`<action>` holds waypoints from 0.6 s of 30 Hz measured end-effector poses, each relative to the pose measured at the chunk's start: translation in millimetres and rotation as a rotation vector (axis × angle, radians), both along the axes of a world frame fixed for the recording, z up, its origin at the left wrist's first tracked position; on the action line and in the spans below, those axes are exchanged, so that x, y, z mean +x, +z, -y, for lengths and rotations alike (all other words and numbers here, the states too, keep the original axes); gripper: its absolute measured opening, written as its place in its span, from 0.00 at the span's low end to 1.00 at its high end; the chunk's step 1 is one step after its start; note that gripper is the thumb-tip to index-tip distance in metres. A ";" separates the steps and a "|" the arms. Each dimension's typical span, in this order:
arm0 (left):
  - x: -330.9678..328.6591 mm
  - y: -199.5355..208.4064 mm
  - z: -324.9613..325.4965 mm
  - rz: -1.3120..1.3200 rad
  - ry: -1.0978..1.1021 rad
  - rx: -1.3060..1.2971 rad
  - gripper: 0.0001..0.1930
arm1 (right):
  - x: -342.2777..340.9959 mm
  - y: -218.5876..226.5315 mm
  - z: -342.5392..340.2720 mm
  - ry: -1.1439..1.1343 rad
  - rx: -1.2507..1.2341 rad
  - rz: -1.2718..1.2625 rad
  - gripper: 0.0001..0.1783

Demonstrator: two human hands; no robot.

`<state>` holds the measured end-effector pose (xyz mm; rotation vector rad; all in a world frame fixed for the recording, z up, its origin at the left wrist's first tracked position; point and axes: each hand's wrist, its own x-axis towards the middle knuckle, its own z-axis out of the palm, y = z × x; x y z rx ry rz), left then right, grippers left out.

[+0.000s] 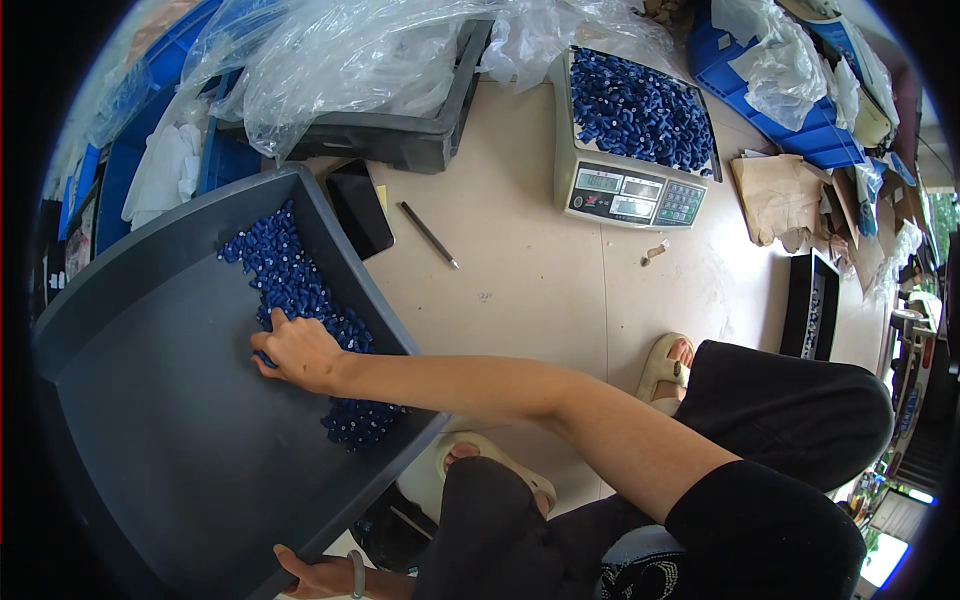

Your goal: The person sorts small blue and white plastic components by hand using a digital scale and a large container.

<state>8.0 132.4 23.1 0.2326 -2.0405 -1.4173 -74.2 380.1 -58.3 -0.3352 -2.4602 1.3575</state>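
Observation:
A large dark grey plastic bin (pixel 170 400) fills the left side, tilted. Small dark blue plastic pieces (pixel 290 275) lie heaped along its right wall. My right hand (pixel 300 355) reaches into the bin, fingers curled among the pieces, with some blue showing at the fingertips; how many it holds is hidden. At the lower edge, my left hand (pixel 318 574), a bracelet on its wrist, grips the bin's near rim with the thumb in sight and the other fingers mostly hidden.
A counting scale (pixel 632 200) carries a heap of similar blue pieces. A phone (pixel 360 208) and a pen (pixel 430 236) lie beside the bin. Beyond stands a black crate (pixel 395 140) with clear plastic film (pixel 340 60). At right are a blue crate (pixel 725 75), brown paper (pixel 775 195) and a narrow black box (pixel 811 305).

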 end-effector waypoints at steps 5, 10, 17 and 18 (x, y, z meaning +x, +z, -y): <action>-4.4 5.6 -19.0 0.050 0.020 0.046 0.27 | -3.9 -23.9 22.8 0.026 0.081 0.005 0.12; -2.9 4.8 -24.1 0.022 -0.111 0.101 0.25 | -6.7 -21.3 16.4 0.000 0.150 -0.040 0.11; -26.0 -4.5 -5.4 0.024 -0.105 0.191 0.22 | -13.3 -32.5 26.7 0.057 0.392 -0.043 0.10; -32.1 -11.3 5.7 0.085 -0.084 0.229 0.21 | -12.2 -32.1 32.2 0.105 0.354 0.017 0.13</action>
